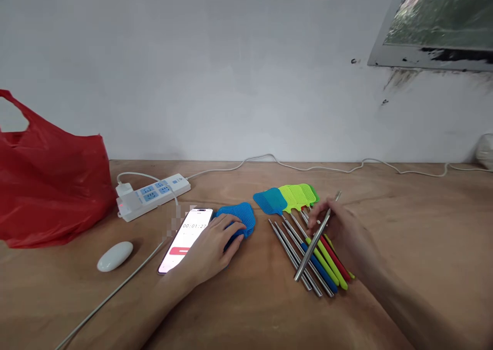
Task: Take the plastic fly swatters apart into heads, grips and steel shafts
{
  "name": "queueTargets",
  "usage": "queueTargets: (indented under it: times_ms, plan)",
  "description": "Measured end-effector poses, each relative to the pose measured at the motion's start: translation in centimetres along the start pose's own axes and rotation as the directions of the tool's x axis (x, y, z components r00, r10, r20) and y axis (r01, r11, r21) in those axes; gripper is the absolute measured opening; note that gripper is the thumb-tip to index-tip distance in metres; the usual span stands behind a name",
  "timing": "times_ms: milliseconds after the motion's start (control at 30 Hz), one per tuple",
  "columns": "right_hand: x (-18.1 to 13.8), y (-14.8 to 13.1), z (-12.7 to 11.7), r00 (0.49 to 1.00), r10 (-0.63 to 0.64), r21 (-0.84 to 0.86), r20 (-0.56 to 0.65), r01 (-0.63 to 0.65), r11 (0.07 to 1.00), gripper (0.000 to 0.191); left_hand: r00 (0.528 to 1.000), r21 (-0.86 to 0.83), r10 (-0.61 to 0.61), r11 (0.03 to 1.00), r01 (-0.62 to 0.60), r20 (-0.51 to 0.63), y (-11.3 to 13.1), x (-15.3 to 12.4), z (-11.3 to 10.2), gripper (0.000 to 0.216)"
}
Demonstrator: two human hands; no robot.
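My right hand [334, 224] grips a silver metal tube [314, 250], tilted above a row of fly swatter parts. My left hand [219, 242] is closed over the blue fly swatter heads [244, 214], which look stacked; its fingers curl on the near edge. To the right lie more fly swatters with blue heads [269, 201] and yellow-green heads [296, 195]. Their metal shafts run toward me, with a blue handle [319, 265], yellow-green handles [335, 273] and a red handle [339, 260]. Several loose metal tubes [292, 255] lie beside them. The right hand partly hides the swatters behind it.
A phone [187, 237] showing a timer lies by my left wrist. Farther left are a white mouse-shaped object [115, 256], a white power strip [154, 196] with a charger, and a red plastic bag [54, 180]. A white cable [323, 168] runs along the wall.
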State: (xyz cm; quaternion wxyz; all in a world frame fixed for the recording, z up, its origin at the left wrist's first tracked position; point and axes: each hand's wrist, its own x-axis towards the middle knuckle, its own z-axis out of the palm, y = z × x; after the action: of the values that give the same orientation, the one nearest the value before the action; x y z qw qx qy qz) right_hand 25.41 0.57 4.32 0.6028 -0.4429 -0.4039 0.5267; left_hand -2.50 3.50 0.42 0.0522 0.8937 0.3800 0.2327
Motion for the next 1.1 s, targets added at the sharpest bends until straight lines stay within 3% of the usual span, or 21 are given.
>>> queueTargets:
  times_ms: [100,200,400,533,733,833,1000,1100]
  plan:
    - [0.1,2.1,0.5,0.998,0.07,-0.015,0.007,-0.07,0.997,0.048,0.999,-0.018,0.044,0.999,-0.044,0.001,0.4,0.0,-0.1,0.023]
    - [-0.1,3.5,1.1,0.987,0.133,0.015,0.091,-0.134,0.991,0.05,0.997,-0.009,0.083,0.997,-0.083,-0.001,0.7,-0.1,-0.2,0.026]
    - [-0.8,3.8,2.3,0.955,0.212,-0.002,0.206,-0.216,0.976,0.055,0.991,-0.019,0.131,0.991,-0.13,0.012,1.1,-0.3,-0.1,0.036]
    - [-0.7,4.1,2.1,0.923,0.28,-0.085,0.263,-0.267,0.96,0.057,0.991,0.018,0.108,0.994,-0.107,-0.08,0.7,-0.2,0.1,0.036]
    - [-0.5,3.3,1.5,0.789,0.41,-0.072,0.457,-0.427,0.902,0.042,0.979,0.046,-0.008,0.999,0.018,-0.206,0.1,-0.1,-0.2,0.041]
    - [-0.6,2.7,1.3,0.76,0.436,-0.141,0.483,-0.424,0.895,0.038,0.972,0.047,-0.037,0.998,0.049,-0.231,0.1,-0.1,-0.2,0.04]
    - [-0.7,2.1,0.9,0.776,0.39,-0.232,0.496,-0.314,0.921,0.037,0.967,0.032,-0.09,0.994,0.101,-0.239,0.0,-0.1,-0.2,0.041]
    - [-0.4,2.1,0.5,0.834,0.351,-0.236,0.427,-0.272,0.933,0.04,0.962,0.026,-0.112,0.992,0.123,-0.248,0.1,-0.2,-0.3,0.042]
